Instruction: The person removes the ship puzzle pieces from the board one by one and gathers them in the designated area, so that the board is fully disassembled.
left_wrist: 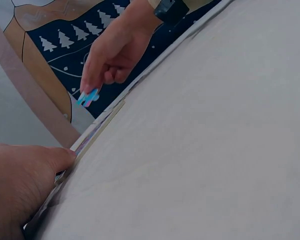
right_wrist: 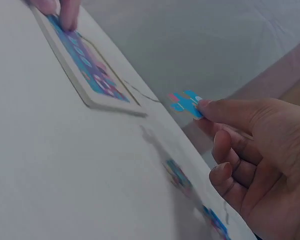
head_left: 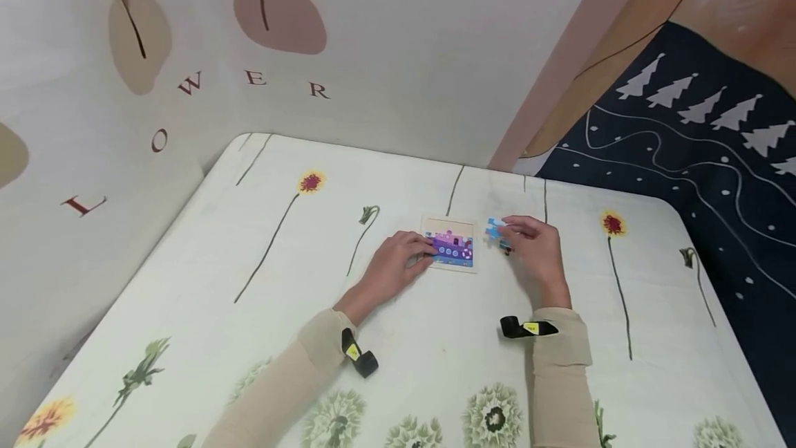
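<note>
Right grip (right_wrist: 280,150) pinches a puzzle piece (right_wrist: 186,105) by its edge, left grip (head_left: 396,258) touching tray (head_left: 463,228).

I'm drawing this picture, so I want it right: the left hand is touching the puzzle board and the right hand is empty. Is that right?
Not quite: the right hand isn't empty. It holds a mostly blue puzzle piece, as the right wrist view shows. The left hand is touching the puzzle board, just as you said.
</note>
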`<state>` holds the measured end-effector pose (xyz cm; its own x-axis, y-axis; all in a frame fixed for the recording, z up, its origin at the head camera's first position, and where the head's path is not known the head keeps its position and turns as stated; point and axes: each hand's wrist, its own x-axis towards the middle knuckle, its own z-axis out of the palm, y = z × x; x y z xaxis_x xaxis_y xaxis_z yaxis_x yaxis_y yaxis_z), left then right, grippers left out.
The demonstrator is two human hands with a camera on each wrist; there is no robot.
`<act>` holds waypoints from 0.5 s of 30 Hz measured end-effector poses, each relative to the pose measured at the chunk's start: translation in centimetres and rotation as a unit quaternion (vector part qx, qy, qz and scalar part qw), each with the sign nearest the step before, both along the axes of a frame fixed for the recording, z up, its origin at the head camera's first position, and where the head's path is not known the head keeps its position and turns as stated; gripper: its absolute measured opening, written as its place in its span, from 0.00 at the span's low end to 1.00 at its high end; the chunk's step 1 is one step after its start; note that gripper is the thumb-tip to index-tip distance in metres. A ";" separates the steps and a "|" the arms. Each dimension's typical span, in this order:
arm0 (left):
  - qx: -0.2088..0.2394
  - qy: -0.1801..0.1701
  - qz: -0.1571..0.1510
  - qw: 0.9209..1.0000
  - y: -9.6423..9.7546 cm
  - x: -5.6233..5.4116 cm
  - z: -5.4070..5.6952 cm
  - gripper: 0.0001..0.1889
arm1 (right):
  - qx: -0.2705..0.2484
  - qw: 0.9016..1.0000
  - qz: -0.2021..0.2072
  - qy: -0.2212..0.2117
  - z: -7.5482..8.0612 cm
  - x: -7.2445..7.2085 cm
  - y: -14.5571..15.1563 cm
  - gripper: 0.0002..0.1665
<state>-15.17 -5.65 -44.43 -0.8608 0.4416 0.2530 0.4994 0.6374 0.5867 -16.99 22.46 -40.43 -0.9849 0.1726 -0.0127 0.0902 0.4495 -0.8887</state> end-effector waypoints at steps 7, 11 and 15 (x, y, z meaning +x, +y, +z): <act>0.000 -0.006 0.005 1.000 -0.3 0.0 0.0 0.13 | 0.023 0.999 -0.034 -0.033 1.2 0.8 3.3 0.20; 0.001 -0.005 -0.001 1.000 -0.2 0.0 -0.1 0.13 | 0.039 0.997 -0.048 -0.045 1.5 1.6 5.5 0.24; 0.005 -0.002 -0.002 1.000 0.0 -0.2 -0.3 0.13 | 0.058 0.995 -0.063 -0.053 1.6 2.1 7.3 0.25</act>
